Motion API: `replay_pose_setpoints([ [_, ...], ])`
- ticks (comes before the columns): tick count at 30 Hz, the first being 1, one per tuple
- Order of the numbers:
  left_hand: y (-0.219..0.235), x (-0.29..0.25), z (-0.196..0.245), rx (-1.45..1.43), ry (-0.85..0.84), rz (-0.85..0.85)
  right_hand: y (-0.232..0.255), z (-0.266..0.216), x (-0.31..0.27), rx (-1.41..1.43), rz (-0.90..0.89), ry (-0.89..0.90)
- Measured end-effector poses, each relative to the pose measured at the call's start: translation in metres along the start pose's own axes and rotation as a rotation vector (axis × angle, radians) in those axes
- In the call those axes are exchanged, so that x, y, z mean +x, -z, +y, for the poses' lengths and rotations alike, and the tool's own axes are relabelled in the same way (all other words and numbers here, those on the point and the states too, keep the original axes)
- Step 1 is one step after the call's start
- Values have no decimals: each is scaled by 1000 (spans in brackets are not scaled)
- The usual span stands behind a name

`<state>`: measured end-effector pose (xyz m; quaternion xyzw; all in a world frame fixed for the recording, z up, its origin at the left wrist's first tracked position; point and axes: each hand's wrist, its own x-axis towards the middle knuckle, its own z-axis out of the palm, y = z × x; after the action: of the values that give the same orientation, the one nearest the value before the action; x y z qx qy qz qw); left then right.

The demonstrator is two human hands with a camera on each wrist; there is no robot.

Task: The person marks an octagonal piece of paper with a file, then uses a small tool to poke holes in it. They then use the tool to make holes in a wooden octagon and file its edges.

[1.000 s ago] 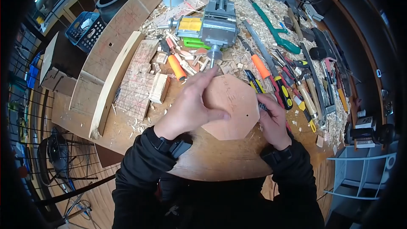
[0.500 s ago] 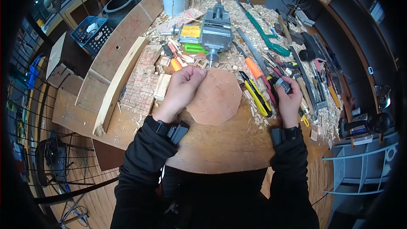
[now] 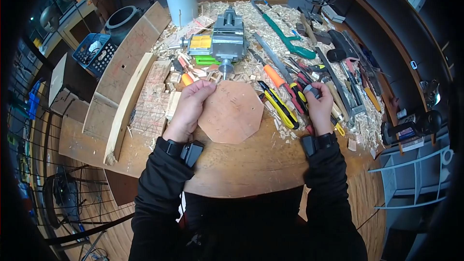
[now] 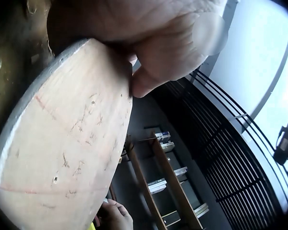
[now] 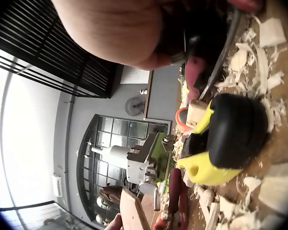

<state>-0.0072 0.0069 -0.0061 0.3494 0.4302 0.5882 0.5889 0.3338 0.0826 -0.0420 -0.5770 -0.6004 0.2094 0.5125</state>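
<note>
Octagonal board (image 3: 231, 111), a flat plate of pale pinkish-brown wood with straight sides and blunt corners, is over the front middle of the table (image 3: 237, 176); whether its lower edge meets the tabletop I cannot tell. Scratchy dark strokes and faint red lines cross its smooth face, and the left wrist view shows small round holes among them; if the strokes are writing, they cannot be read. The person's left grip (image 3: 187, 108) pinches the board's upper left edge between thumb and curled fingers. The right grip (image 3: 323, 108), well apart from the board, has its fingers closed round a small grey object (image 3: 311, 91), mostly hidden, any lettering on it too small to make out. Near the board's right side lies a utility knife (image 3: 282, 108) in yellow and black, and past that a tool with a bright orange tubular handle (image 3: 274, 75). Behind the board sits a blocky grey metal vise (image 3: 228, 38), with a yellow block (image 3: 200, 43) and a vivid green piece (image 3: 207, 60) beside it. Curly pale shavings (image 3: 258, 24) surround a tool with a curved green handle (image 3: 300, 51). To the left lie a rough plank (image 3: 150, 100) scribbled with red lines and a long curved wooden beam (image 3: 128, 110). Books (image 4: 157, 186) on the far shelves have illegible spines.
</note>
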Motion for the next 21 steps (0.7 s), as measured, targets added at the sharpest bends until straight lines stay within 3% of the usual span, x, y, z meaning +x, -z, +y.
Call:
replay_pose_setpoints([
  [11,13,4,0,-44,-110,54,1,4,-2,-79,-30,29],
  [21,5,2,1,49,-50,96,2,0,-3,-175,-20,128],
])
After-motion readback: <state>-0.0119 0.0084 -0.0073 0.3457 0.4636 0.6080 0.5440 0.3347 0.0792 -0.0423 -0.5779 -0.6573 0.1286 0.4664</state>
